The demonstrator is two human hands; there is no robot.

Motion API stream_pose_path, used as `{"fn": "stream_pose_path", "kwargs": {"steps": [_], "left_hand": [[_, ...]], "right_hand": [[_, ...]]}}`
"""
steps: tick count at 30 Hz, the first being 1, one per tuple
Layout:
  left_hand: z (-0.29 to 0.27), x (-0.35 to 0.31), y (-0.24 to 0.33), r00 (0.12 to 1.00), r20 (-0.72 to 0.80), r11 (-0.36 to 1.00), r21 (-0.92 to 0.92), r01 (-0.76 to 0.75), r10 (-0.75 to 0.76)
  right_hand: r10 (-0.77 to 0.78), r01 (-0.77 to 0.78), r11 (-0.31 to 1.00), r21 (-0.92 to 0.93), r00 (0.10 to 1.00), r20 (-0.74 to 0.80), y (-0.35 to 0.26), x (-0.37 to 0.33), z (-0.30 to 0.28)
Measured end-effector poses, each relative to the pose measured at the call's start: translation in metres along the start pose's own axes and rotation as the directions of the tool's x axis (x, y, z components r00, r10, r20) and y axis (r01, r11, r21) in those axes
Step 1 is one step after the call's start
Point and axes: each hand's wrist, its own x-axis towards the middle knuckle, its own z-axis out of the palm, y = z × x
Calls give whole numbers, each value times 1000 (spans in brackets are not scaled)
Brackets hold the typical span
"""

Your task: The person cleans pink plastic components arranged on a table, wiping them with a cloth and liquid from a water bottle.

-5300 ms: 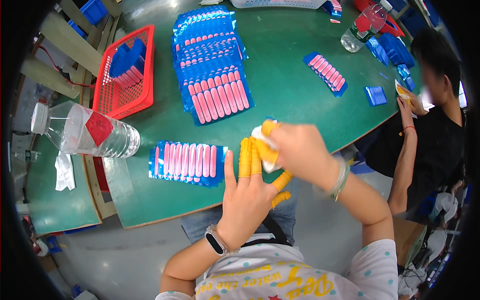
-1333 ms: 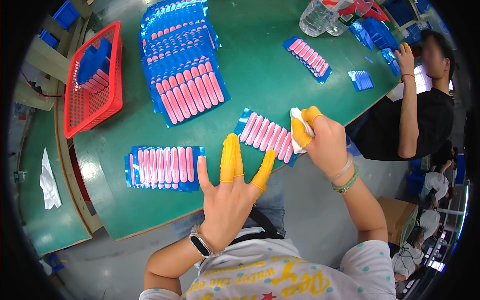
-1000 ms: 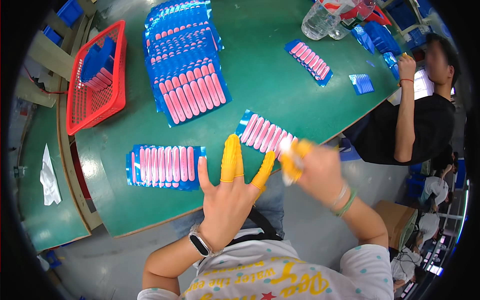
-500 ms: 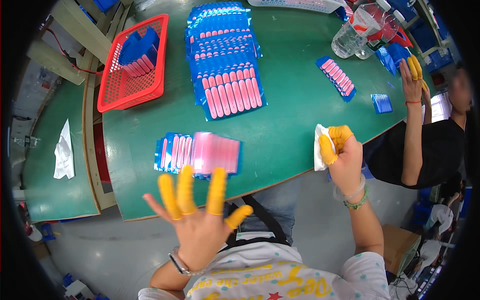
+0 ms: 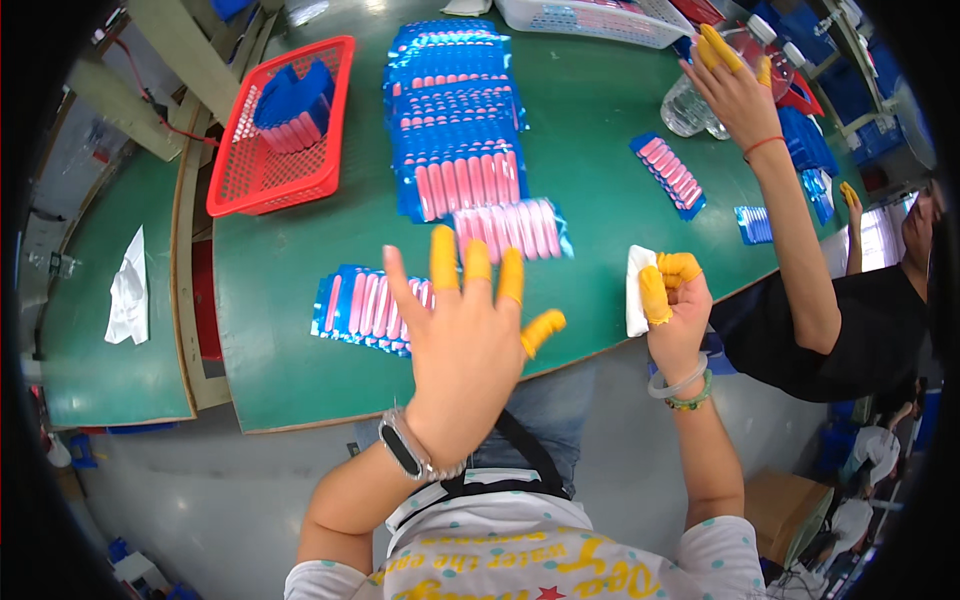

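The left hand (image 5: 468, 345), spread wide, is at a shiny blue sheet with pink rounded strips (image 5: 512, 229) by the near end of an overlapping blue-and-pink row (image 5: 452, 125), contact unclear; the curled right hand (image 5: 682, 308) pinches a folded white cloth (image 5: 637, 288)

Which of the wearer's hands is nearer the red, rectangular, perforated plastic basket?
Left. The left hand is spread open, below and right of the basket in the picture; the right hand, pinching a folded white wipe, is farther off to the right.
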Motion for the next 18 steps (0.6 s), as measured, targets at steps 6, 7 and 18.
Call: {"fn": "stream_pose_path", "kwargs": {"steps": [6,7,18], "left_hand": [[5,-31,27,968,91,950,-233,-207,234],[8,-32,28,966,94,947,-237,-215,242],[30,-42,32,964,70,967,-13,-255,255]], "right_hand": [[3,11,995,-97,990,144,-19,28,8],[-64,130,958,-255,966,250,-28,35,12],[-143,536,434,-724,834,532,-24,43,40]]}}
